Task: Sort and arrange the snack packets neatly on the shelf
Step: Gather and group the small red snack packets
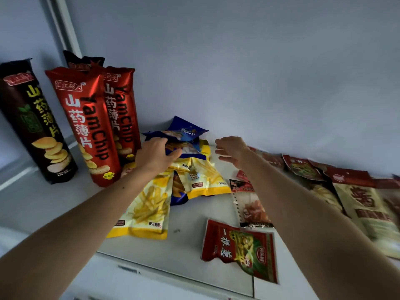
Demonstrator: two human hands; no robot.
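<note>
On the white shelf (190, 241) a heap of blue snack packets (186, 131) lies at the back, on top of yellow fries packets (149, 211). My left hand (157, 155) grips the blue packets, fingers curled over their left edge and thumb beneath. To the right of the heap my right hand (232, 151) hovers with fingers spread, holding nothing. A red and green packet (240, 250) lies near the front edge. A clear packet of reddish snack (251, 210) lies under my right forearm.
Two tall red Yam Chip bags (91, 126) and a black chip bag (34, 120) stand upright at the left, another black one behind. Several red and beige packets (359, 204) lie along the right against the white back wall (259, 72).
</note>
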